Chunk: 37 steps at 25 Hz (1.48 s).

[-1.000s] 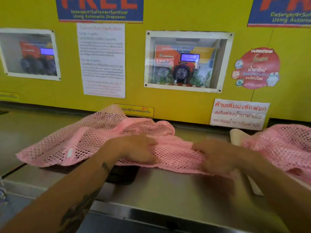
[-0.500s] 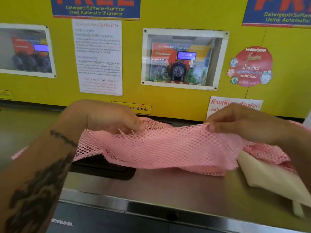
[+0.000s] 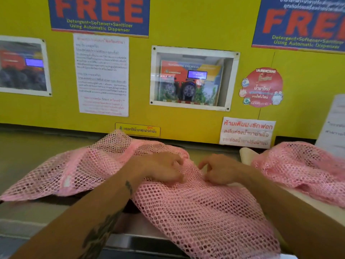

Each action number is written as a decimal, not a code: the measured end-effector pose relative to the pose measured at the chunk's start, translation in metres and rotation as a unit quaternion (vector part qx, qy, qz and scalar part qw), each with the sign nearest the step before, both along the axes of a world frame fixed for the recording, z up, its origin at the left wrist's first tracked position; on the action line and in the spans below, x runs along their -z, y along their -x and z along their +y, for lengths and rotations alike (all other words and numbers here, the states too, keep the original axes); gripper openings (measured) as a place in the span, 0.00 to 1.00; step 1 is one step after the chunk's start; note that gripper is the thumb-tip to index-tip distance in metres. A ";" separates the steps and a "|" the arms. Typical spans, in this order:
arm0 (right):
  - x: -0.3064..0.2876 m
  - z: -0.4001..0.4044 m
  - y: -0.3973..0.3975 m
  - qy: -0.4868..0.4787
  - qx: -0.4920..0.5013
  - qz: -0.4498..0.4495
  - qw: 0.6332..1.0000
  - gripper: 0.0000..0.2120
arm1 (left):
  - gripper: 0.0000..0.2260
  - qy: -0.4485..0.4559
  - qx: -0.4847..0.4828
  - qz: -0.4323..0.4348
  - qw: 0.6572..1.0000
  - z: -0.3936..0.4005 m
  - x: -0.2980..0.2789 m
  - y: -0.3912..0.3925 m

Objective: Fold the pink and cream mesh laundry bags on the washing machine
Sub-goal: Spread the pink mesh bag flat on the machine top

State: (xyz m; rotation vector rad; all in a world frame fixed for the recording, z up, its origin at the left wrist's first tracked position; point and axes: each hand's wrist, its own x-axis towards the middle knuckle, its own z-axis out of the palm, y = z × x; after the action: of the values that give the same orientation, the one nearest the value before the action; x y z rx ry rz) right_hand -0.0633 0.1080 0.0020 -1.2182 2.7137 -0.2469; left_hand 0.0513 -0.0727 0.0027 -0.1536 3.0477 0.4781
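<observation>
A large pink mesh laundry bag (image 3: 196, 212) lies spread over the steel top of the washing machine (image 3: 24, 214), one part draped toward me over the front edge and another stretching left. My left hand (image 3: 160, 169) and my right hand (image 3: 218, 170) rest close together on its middle, fingers curled and pinching the mesh. A second pink mesh bag (image 3: 298, 165) is bunched at the right, lying on a cream bag (image 3: 246, 154) that shows only at its edges.
A yellow wall panel (image 3: 186, 25) rises right behind the machine top, carrying posters, a paper notice (image 3: 103, 75) and a windowed dispenser (image 3: 192, 79). A dark recessed panel (image 3: 61, 199) lies under the bag's left part.
Half a second ago both hands held the bag's edge raised and apart. They have come down and together onto the bag, which now drapes over the front edge.
</observation>
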 end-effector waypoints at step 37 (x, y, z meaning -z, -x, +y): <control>-0.075 0.007 0.033 -0.112 0.006 0.218 0.970 0.30 | 0.40 0.145 -0.257 -0.041 0.955 -0.053 0.051 0.019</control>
State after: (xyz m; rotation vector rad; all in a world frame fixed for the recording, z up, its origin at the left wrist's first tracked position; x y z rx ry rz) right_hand -0.0964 0.1152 0.0769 -1.3165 2.9980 0.3613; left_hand 0.0321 -0.1261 -0.0481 -0.9648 2.9494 0.0281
